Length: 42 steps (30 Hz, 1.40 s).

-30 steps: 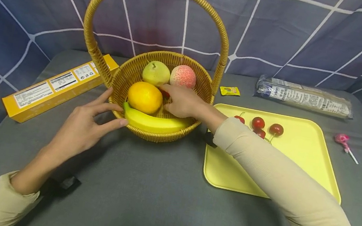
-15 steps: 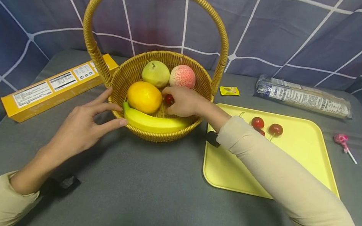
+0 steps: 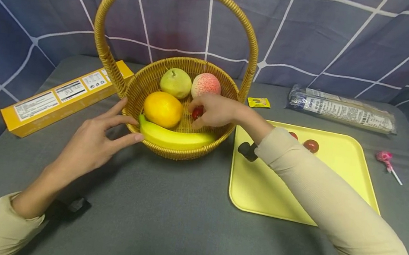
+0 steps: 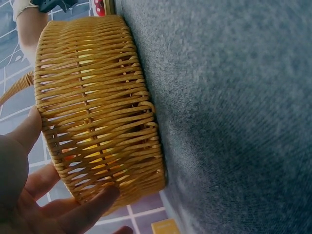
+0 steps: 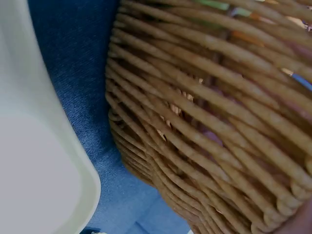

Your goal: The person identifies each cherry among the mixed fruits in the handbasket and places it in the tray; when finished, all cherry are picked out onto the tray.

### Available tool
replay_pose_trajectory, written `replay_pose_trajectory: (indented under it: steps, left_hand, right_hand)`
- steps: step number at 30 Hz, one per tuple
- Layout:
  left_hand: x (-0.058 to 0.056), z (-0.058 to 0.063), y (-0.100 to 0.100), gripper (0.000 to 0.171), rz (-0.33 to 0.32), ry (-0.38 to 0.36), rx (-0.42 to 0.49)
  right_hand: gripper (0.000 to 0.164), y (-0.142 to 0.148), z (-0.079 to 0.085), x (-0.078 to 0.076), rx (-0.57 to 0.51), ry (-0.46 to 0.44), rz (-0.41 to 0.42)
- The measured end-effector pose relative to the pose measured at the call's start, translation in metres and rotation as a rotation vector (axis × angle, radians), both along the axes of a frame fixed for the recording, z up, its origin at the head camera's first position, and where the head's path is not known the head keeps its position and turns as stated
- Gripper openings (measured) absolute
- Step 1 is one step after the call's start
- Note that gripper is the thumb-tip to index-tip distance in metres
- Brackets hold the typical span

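A wicker basket [image 3: 175,154] with a tall arched handle holds a green pear [image 3: 175,83], a peach [image 3: 206,85], an orange fruit that may be a mango [image 3: 163,110], and a banana [image 3: 175,138]. My left hand [image 3: 90,140] holds the basket's left front edge, thumb and fingers spread along rim and wall; the left wrist view shows the wicker side [image 4: 92,107] against them. Inside the basket, my right hand [image 3: 216,111] pinches a red cherry [image 3: 197,112] between thumb and fingers. In the right wrist view the basket wall [image 5: 204,107] hides that hand's fingertips.
A yellow tray [image 3: 322,183] stands right of the basket, with cherries [image 3: 311,146] partly hidden by my sleeve. Behind lie a small yellow packet [image 3: 259,102] and a long plastic-wrapped package [image 3: 342,110]. A pink lollipop [image 3: 386,158] lies far right, an orange box [image 3: 65,97] left.
My right hand has shifted slightly right and up within the basket, the cherry moving along in its fingers. My left hand and the basket have stayed put.
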State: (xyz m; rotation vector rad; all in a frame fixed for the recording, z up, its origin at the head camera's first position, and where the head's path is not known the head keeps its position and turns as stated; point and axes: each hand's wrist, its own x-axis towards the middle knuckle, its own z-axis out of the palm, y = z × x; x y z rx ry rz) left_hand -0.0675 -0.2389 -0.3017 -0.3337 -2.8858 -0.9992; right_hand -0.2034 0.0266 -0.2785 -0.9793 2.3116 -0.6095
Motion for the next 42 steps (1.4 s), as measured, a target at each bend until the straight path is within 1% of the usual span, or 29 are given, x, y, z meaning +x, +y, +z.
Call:
replay_pose_trajectory:
  steps: [4, 7, 11, 15, 18, 23, 27, 32, 37, 39, 42]
  left_hand:
    - [0.000, 0.000, 0.000, 0.041, 0.000, -0.008, -0.005]
    - [0.000, 0.000, -0.001, 0.040, 0.001, -0.004, -0.006]
    - [0.001, -0.001, -0.001, 0.039, 0.000, 0.005, -0.002]
    - [0.000, -0.001, 0.000, 0.041, -0.003, 0.003, 0.001]
    - [0.000, -0.001, 0.000, 0.042, -0.006, 0.003, 0.002]
    - [-0.001, -0.001, -0.001, 0.041, -0.008, 0.004, -0.005]
    - [0.000, -0.001, -0.001, 0.040, -0.003, 0.011, -0.005]
    - [0.003, 0.000, -0.002, 0.039, 0.013, 0.013, -0.005]
    - [0.003, -0.001, -0.002, 0.040, 0.010, 0.007, 0.002]
    - [0.002, -0.001, -0.001, 0.040, 0.005, 0.011, 0.005]
    - [0.002, -0.001, 0.000, 0.039, -0.002, 0.014, 0.010]
  right_hand:
    - [0.046, -0.001, -0.001, -0.001, 0.060, -0.008, 0.044]
    - [0.045, -0.002, -0.003, -0.001, 0.101, 0.047, 0.089]
    - [0.037, -0.005, -0.007, 0.000, 0.134, 0.117, 0.143]
    - [0.031, -0.005, -0.010, 0.003, 0.125, 0.159, 0.144]
    - [0.030, -0.003, -0.010, 0.005, 0.086, 0.194, 0.122]
    - [0.034, 0.003, -0.010, 0.011, -0.041, 0.244, 0.050]
    - [0.032, 0.007, -0.009, 0.018, -0.131, 0.275, -0.001]
    - [0.034, 0.015, -0.003, 0.030, -0.225, 0.269, -0.036]
    - [0.032, 0.031, 0.002, 0.045, -0.322, 0.271, -0.047]
    - [0.032, 0.040, 0.003, 0.051, -0.365, 0.273, -0.068]
    - [0.032, 0.055, 0.006, 0.060, -0.418, 0.277, -0.122]
